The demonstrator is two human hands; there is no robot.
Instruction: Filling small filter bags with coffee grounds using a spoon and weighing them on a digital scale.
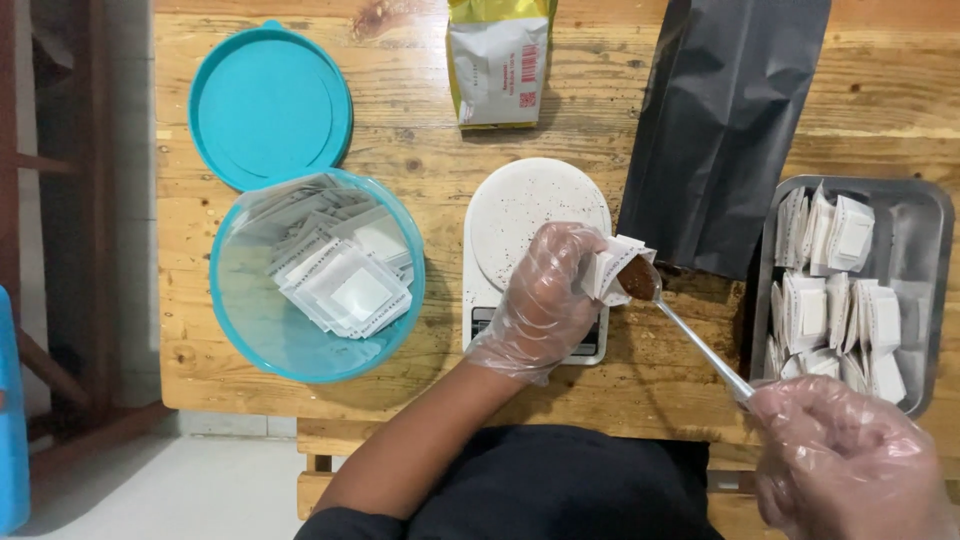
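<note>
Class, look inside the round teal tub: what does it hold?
The teal tub holds a heap of flat white filter sachets. Whatever lies beneath that heap is covered.

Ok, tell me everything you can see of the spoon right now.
The spoon is slim, shiny metal, with a long thin handle and a small bowl. Its bowl is heaped with dark brown powder and sits at the open mouth of a small white filter bag pinched by the gloved left hand. The handle slants down to the right, over the wooden table, into the gloved right hand, which grips its end.
</note>
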